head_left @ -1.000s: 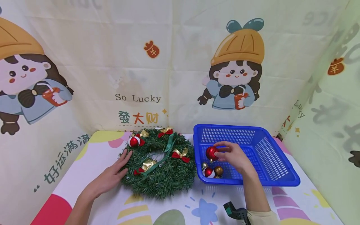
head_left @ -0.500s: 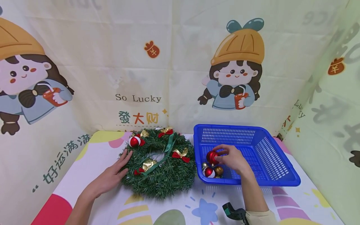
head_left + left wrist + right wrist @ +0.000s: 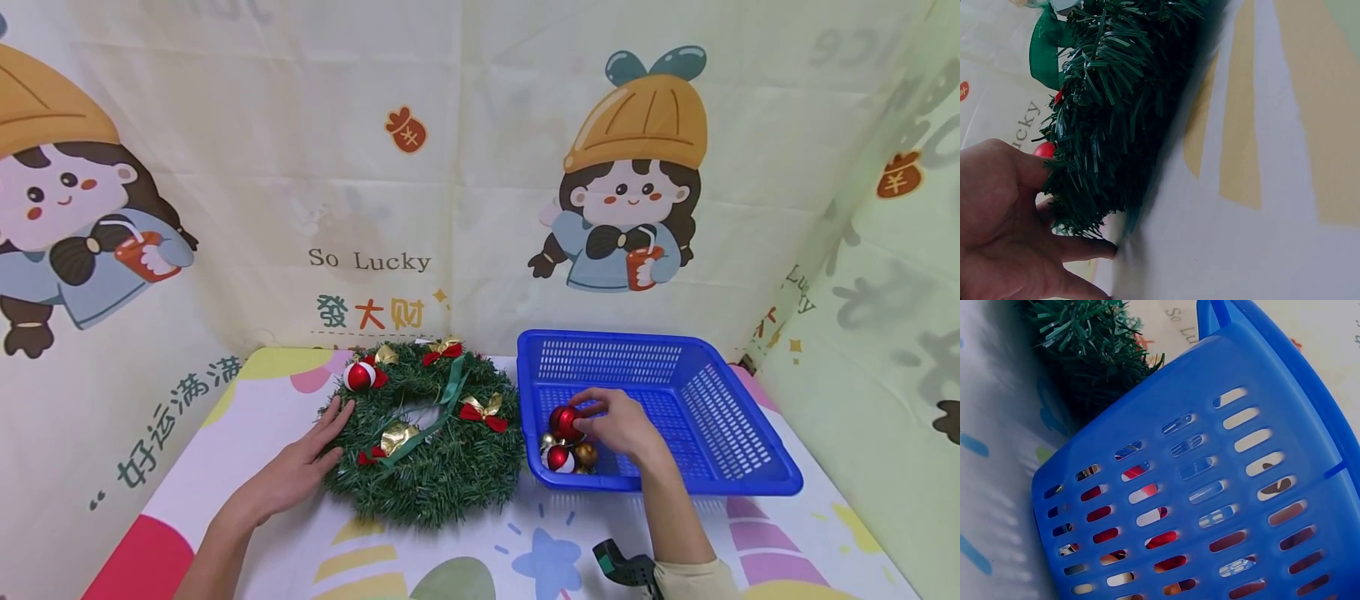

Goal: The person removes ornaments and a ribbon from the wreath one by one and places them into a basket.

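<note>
A green Christmas wreath point(image 3: 442, 487) lies on the table, with red and gold bows, a green ribbon and a red-and-white ball point(image 3: 359, 376) on it. My left hand point(image 3: 302, 467) rests against the wreath's left edge, fingers straight and spread. In the left wrist view those fingers point(image 3: 1088, 249) reach beside the green needles. Inside the blue basket, my right hand point(image 3: 618, 427) holds a shiny red Christmas ball point(image 3: 564, 423) low over other ornaments. A second red-and-white ball point(image 3: 558, 458) and a gold ball point(image 3: 585, 455) lie just below it. The basket wall hides my right hand in the right wrist view.
The blue plastic basket point(image 3: 757, 486) stands right of the wreath, its left rim close to the needles. A patterned cloth point(image 3: 420, 575) covers the table. Behind hangs a printed curtain point(image 3: 480, 208). A black device point(image 3: 626, 568) is at my right wrist.
My right hand has lowered the red ball in the basket toward the other ornaments, moving slightly down. My left hand has stayed on the wreath.
</note>
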Demonstrator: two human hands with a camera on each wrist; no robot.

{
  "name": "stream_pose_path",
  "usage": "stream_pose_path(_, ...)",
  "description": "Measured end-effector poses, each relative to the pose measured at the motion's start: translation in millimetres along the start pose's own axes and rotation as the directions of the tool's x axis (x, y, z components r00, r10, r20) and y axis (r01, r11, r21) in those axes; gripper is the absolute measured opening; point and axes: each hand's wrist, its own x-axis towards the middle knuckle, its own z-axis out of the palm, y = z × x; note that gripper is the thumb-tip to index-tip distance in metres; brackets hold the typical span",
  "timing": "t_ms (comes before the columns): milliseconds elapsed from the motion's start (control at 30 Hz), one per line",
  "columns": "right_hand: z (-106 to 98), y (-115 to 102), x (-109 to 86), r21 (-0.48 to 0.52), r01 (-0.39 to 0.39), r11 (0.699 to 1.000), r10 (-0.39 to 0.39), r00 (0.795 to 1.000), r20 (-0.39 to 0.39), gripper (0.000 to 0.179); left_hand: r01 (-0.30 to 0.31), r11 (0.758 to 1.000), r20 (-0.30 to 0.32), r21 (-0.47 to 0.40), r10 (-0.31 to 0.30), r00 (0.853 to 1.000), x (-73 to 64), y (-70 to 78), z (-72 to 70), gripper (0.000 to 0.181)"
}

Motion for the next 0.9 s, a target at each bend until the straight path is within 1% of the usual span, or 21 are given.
stream_pose_path(500, -2.2, -1.1, -1.5, -0.02, 0.028, 0.999, -0.028, 1.0, -0.005, 0.03, 0.007, 1.0, -0.001, -0.005, -0.007, 1.0, -1.1, 2.4, -0.4, 0.067)
stream_pose_path(900, -3.0, -2.2, -2.4, -0.036, 0.038, 0.999, -0.039, 0.999, -0.012, 0.028, -0.003, 1.0, -0.001, -0.007, 0.003, 1.0, -1.4, 1.5, -0.8, 0.067)
